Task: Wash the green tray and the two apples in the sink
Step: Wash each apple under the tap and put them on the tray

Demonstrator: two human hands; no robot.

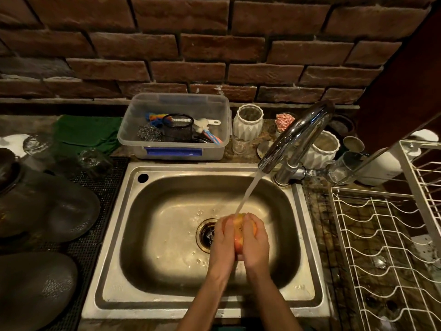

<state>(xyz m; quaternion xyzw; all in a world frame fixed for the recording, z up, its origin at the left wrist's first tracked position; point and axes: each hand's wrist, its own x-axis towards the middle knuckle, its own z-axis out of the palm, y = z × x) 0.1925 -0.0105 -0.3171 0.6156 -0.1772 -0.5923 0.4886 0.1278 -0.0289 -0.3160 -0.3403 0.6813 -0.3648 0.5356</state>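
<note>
A red-and-yellow apple (239,231) is pressed between both my palms over the steel sink (133,206), just right of the drain (205,235). My left hand (222,242) wraps its left side and my right hand (255,242) its right side. Water runs from the chrome faucet (296,132) in a slanting stream onto the top of the apple. Only a strip of the apple shows between my hands. I see no second apple and no green tray in this view.
A clear plastic box (174,149) with scrubbers and brushes sits behind the sink. A green cloth (86,134) lies at back left. Dark plates (47,211) and glasses rest on a mat at left. A white wire dish rack (386,247) stands at right, white ribbed cups (248,123) behind it.
</note>
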